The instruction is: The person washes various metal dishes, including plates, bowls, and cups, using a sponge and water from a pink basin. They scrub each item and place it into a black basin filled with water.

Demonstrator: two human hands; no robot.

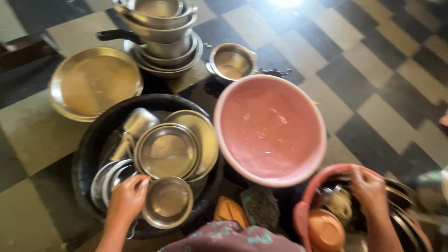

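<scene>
Left hand (126, 199) gripping steel bowl (168, 201) rim — right hand (369, 189) grasp unclear, inside crowded red basket (303, 205).

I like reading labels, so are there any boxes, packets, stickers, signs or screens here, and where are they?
None in view: no package, label, sign or screen.
Only bare things without print show: steel plates in the black tub by the left hand, a pink basin of water, stacked steel pots on the checkered floor, and a red basket of dishes under the right hand.
</scene>
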